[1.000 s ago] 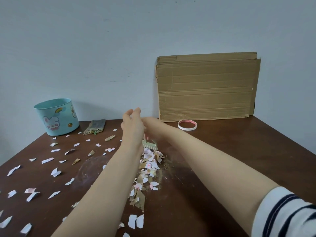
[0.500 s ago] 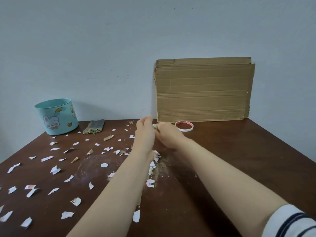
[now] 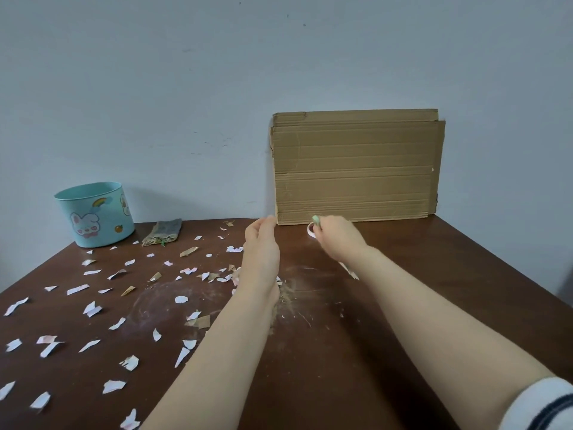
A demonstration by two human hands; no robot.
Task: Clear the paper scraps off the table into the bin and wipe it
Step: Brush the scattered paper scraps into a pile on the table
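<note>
Right hand (image 3: 338, 240) grips a green tool (image 3: 315, 219) above the table (image 3: 434, 274).

Both bare forearms reach forward side by side, the left hand (image 3: 261, 243) edge-on with its fingers loosely curled and nothing seen in them, the right hand (image 3: 336, 235) near it, knuckles up, fingers curled round a small green handle (image 3: 315, 219).

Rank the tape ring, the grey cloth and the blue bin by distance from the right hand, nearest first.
1. tape ring, just beyond the right hand
2. grey cloth, well to the left
3. blue bin, farther left, back corner
</note>
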